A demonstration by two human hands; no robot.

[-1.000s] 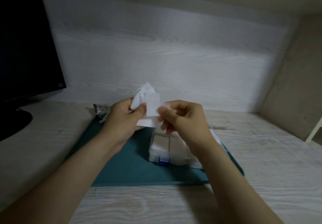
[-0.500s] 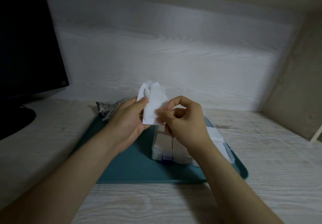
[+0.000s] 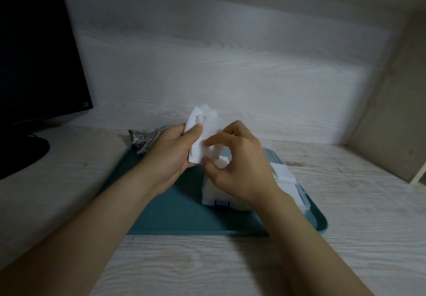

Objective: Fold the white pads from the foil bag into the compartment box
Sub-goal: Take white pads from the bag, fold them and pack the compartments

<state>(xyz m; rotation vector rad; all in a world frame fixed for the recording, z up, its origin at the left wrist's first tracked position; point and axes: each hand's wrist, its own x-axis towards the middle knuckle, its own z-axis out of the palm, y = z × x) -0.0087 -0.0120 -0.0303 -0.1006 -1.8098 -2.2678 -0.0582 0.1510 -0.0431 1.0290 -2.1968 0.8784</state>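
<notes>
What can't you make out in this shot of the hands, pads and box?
Compartment box: head view, right hand covers most; fill unknown.
White pads: overlapping in the grip of the left hand, motion-blurred; count unclear.
Foil bag: left hand hides one end; contents unseen.
Monitor: cut off by the left edge.

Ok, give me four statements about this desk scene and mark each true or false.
1. The left hand grips a bunch of thin white pads above the teal plastic tray. True.
2. The crumpled silver foil bag lies inside the clear plastic compartment box. False: it lies at the tray's far left corner, outside the box.
3. The black flat monitor stands on the right. False: it stands on the left.
4. The box's blue latch faces the person. True.
</notes>
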